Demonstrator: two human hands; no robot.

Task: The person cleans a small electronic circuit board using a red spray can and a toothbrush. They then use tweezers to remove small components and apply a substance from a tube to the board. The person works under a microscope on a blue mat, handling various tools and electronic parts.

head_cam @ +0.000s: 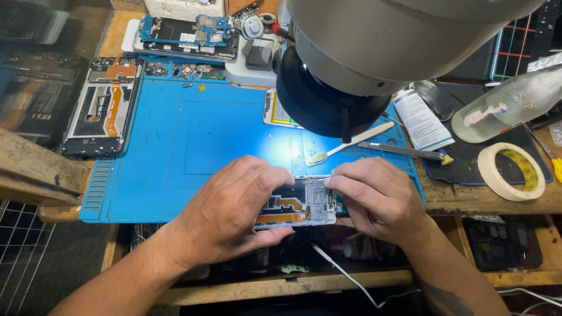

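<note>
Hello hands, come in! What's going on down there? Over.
Left hand and right hand both grip the opened phone at the blue mat's near edge. Microscope head overhead. Toothbrush lies just beyond.

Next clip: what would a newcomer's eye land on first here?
First, the opened smartphone with orange flex cable, held by the left hand and right hand at the near edge of the bright blue silicone work mat. Above looms the large grey microscope head with black ring light, casting a bright patch on the mat. Another disassembled phone frame lies at the mat's left.
</note>
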